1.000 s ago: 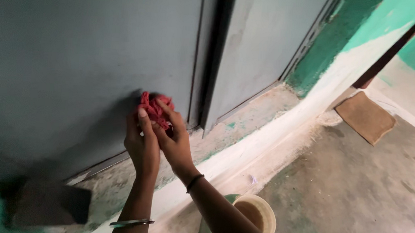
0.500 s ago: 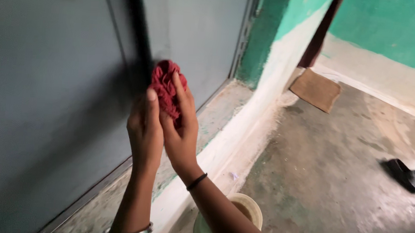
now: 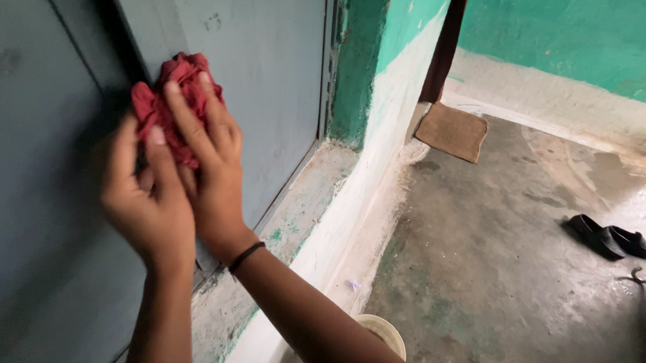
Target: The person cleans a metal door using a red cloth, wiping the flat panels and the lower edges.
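We judge the wiping under way: our left hand (image 3: 143,207) and right hand (image 3: 210,170) both press the bunched red cloth (image 3: 171,103) against the grey door (image 3: 270,64) at upper left, and next it needs steady pressure across unwiped panel.

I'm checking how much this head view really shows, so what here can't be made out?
- Red cloth: its lower part is covered by the fingers of the left hand and right hand.
- Door: the spot under the cloth is hidden, and the top is cut off by the frame edge.
- Bucket: mostly behind the right forearm and cut off by the bottom edge; its contents are unseen.
- Black sandals: too small for detail.
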